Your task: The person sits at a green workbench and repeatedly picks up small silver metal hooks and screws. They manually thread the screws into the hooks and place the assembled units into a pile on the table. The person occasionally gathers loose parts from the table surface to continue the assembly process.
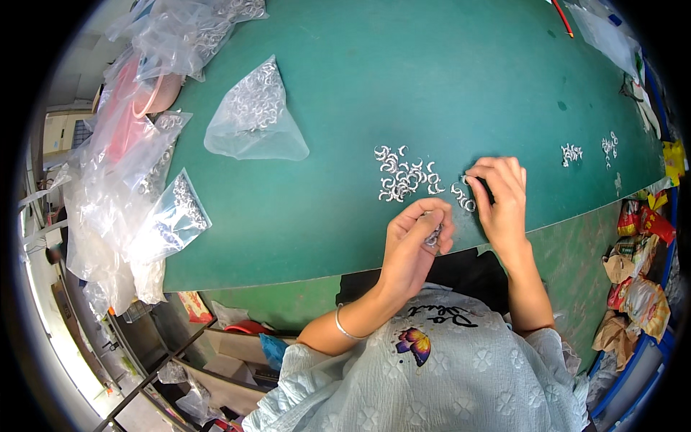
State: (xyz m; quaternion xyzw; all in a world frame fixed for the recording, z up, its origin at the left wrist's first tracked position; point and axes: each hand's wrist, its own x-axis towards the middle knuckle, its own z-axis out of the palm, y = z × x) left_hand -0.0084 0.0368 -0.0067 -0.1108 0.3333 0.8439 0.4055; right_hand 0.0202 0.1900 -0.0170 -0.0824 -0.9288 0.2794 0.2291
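Note:
My left hand (421, 234) is curled closed around a few small silver crescent-shaped metal pieces, which show between thumb and fingers. To its right, my right hand (500, 191) pinches one such crescent piece (466, 180) between thumb and forefinger, just above the table. Below that fingertip lie a few loose crescent pieces (464, 199). A larger pile of the same silver pieces (404, 175) spreads on the green table just beyond my left hand. Two small clusters, one nearer (571, 154) and one farther right (610, 146), lie apart from the pile.
A clear plastic bag of crescent pieces (258, 115) rests on the green tabletop (345, 79) at left. More filled bags (176, 216) crowd the left edge beside a pink basket (162, 93). A red pen-like stick (563, 18) lies far right. Colourful packages (637, 266) fill a rack on the right.

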